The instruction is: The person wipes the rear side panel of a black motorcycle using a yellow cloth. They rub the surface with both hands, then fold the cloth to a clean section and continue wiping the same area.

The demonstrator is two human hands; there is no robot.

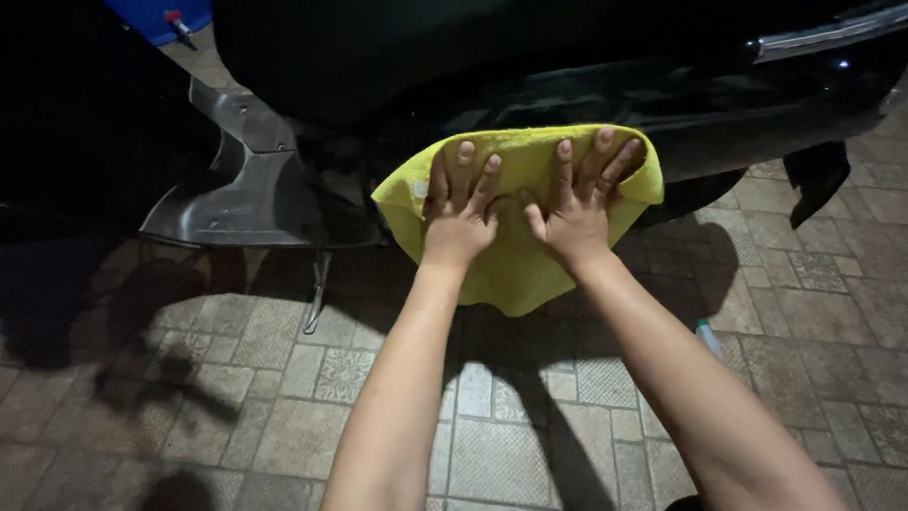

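I see both of the person's hands pressed flat against a yellow cloth [515,255] that is spread over the lower edge of a black vehicle body [605,85], seen from the head camera at night. The left hand [459,213] lies open with fingers splayed on the cloth's left half, gripping nothing; the right hand [577,203] lies open just beside it on the cloth's right half, its fingertips reaching the cloth's upper edge. The two thumbs nearly meet at the cloth's middle. The cloth's lower point hangs free below the wrists, above a floor of patterned paving tiles [284,378] on which the arms cast dark shadows. To the left of the cloth a grey plastic panel [255,189] sticks out from under the vehicle. A chrome strip [823,36] runs along the vehicle at upper right. A small pale bottle [707,336] lies on the tiles beside the right forearm. A blue container [156,17] shows at the upper left corner.
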